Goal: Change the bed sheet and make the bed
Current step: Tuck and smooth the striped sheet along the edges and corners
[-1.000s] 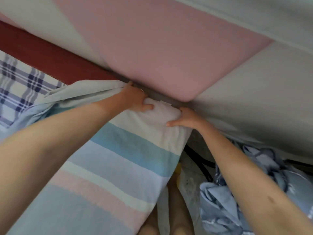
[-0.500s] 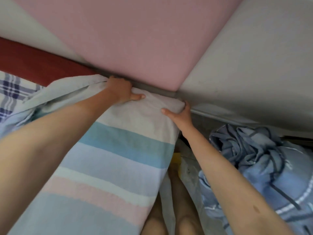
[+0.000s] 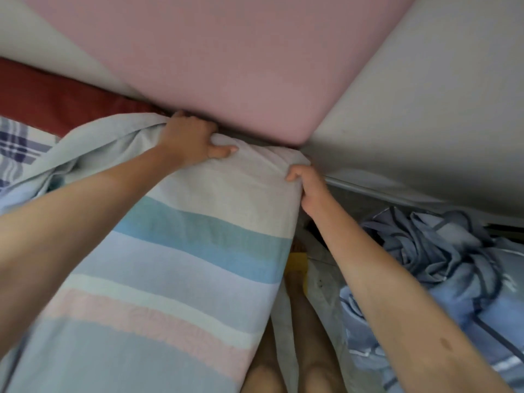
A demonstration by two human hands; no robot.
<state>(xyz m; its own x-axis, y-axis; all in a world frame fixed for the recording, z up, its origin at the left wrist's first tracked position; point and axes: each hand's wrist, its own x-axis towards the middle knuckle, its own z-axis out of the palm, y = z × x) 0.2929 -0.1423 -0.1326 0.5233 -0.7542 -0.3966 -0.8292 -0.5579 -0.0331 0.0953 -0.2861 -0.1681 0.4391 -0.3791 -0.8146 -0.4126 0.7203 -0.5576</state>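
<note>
Head view looks down at the top right corner of the bed, where the striped sheet (image 3: 198, 251) is being fitted. The sheet lies flat across the bed from the near edge up to the pink headboard (image 3: 226, 66); its white end band wraps over the corner, and to the left it bunches in loose folds. The mattress beneath is hidden.

The left hand (image 3: 192, 137) grips the sheet at the head edge, thumb on top and fingers curled over into the gap by the headboard. The right hand (image 3: 309, 182) pinches the sheet right at the corner, thumb on top, fingers curled down the side of the bed. Both hands are closed on the fabric.

My reading: this is the tucking step, with the fresh sheet on and the bed far from made. The 2 hands seem set to pull the corner taut and push the slack down. The next move likely calls for a firm downward pull at the corner while the left hand feeds the bunched cloth into the gap, then smoothing toward the left. Pulling too hard on 1 side could drag the stripes askew.

A red cloth (image 3: 56, 95) and a plaid cloth (image 3: 17, 143) lie at the left by the headboard. Crumpled blue bedding (image 3: 439, 251) is heaped beside the bed on the right, probably what came off. The person's legs (image 3: 283, 350) stand between it and the bed.
</note>
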